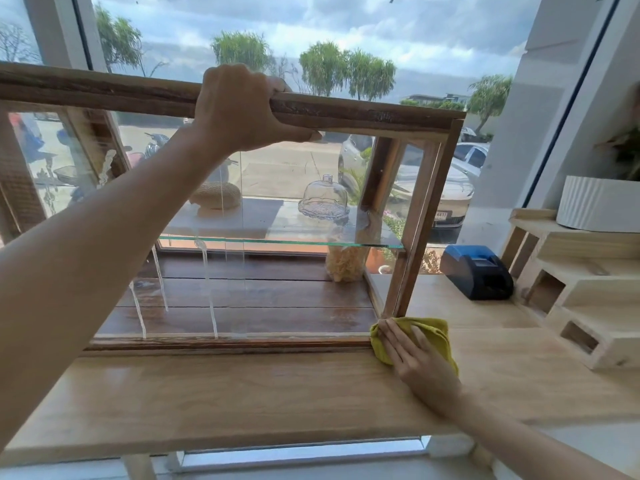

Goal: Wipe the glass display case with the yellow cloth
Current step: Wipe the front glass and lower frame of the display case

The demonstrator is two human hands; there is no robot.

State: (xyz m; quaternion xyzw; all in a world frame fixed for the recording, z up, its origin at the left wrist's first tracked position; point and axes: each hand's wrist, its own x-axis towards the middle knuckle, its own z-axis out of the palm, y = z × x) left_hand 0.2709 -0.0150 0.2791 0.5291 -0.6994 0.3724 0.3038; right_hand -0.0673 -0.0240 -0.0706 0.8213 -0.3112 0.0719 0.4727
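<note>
- On a pale wooden counter (pixel 242 393) before a street window, a wood-framed glass display case (pixel 242 209) fills the scene from nine to three o'clock, white cleaner streaks running down its front pane.
- At twelve o'clock, the left hand (pixel 242 109) curls over the case's dark top rail; pulling too hard could tip the case forward.
- At five o'clock, the right hand (pixel 408 355) presses flat, fingers straight and together, on the folded yellow cloth (pixel 433 337) at the case's bottom right corner.
- Left unwiped, the drips may pool on the lower frame.
- Inside, at one o'clock, a clear glass dome (pixel 323 197) on the glass shelf (pixel 277 241) could rattle if jolted.
</note>
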